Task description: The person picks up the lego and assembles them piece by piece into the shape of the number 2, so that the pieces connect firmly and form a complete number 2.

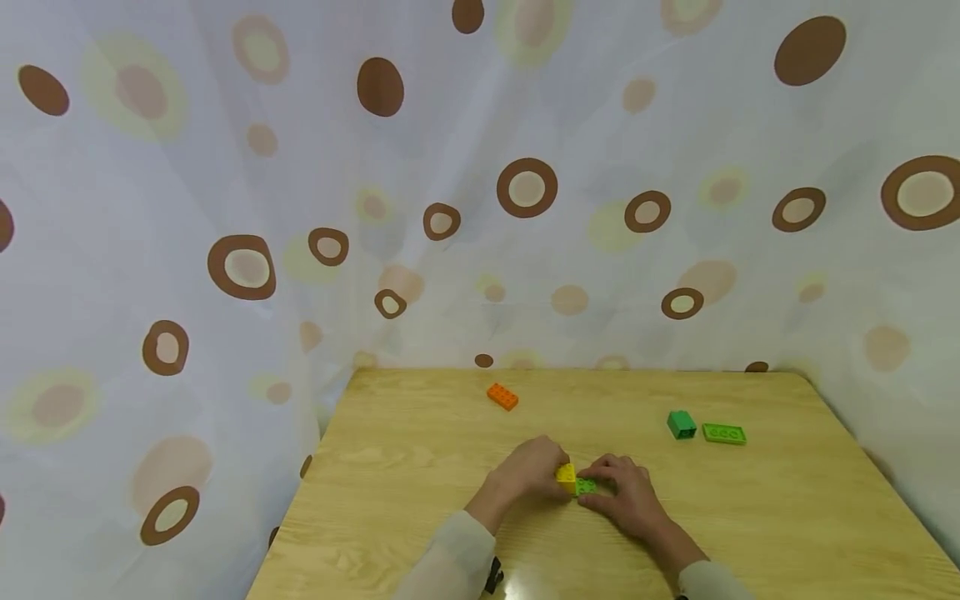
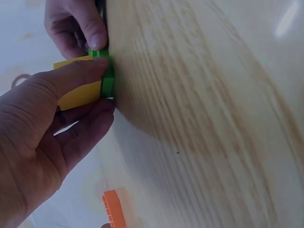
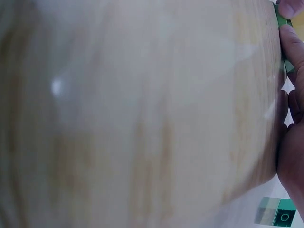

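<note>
A yellow toy building brick (image 1: 566, 477) stands on the left part of a flat light-green brick (image 1: 586, 486) on the table. My left hand (image 1: 531, 468) grips the yellow brick between thumb and fingers; in the left wrist view its thumb and fingertips reach down to the green brick (image 2: 108, 85). From the other side my right hand (image 1: 624, 493) pinches the green brick's free end with thumb and fingers. At the right wrist view's edge, only part of the right hand (image 3: 295, 52) and of the green brick shows.
An orange brick (image 1: 502, 397) lies towards the table's back, left of the hands. To the right, a dark-green brick (image 1: 682, 425) sits beside a flat light-green piece (image 1: 724, 434). A patterned curtain (image 1: 570, 250) hangs behind the wooden table (image 1: 397, 492).
</note>
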Action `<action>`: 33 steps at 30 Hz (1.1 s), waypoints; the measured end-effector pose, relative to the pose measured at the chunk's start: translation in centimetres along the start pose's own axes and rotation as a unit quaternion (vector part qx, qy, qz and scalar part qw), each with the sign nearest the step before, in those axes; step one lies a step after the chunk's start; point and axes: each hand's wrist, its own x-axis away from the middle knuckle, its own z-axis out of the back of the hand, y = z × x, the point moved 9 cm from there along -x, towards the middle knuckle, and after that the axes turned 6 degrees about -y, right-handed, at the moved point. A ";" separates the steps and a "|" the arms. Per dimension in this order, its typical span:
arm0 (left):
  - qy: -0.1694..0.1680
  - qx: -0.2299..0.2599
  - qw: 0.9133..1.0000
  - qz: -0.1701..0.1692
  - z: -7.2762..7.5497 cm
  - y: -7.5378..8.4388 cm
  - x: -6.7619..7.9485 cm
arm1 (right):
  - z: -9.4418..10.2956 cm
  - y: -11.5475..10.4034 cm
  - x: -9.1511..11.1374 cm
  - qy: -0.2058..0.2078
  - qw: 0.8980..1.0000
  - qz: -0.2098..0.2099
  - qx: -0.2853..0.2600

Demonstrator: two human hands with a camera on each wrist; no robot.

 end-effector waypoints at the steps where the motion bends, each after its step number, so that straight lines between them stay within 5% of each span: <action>1: -0.001 -0.006 1.000 -0.001 -0.2 0.1 0.0 | -0.1 0.2 0.1 -0.005 1.000 -0.005 -0.001; 7: 0.008 -0.024 1.000 -0.006 -1.7 0.0 1.0 | -0.4 0.4 0.2 -0.012 1.000 -0.014 -0.005; 12: 0.032 0.077 0.996 -0.036 -2.9 -0.6 1.9 | -0.4 0.3 0.2 -0.007 1.000 -0.006 0.000; 19: 0.076 0.230 0.969 -0.040 -3.1 -2.0 1.9 | -0.3 0.3 0.2 -0.005 1.000 -0.011 -0.001; 25: 0.121 0.306 0.943 -0.045 -3.0 -2.7 1.7 | -0.2 0.1 0.0 -0.005 1.000 -0.010 0.008; 29: 0.147 0.316 0.936 -0.047 -2.8 -2.8 1.9 | 0.1 -0.1 0.0 0.000 1.000 -0.003 0.010; 33: 0.161 0.287 0.944 -0.029 -2.6 -3.0 2.1 | 0.0 0.0 0.0 -0.001 1.000 0.001 0.005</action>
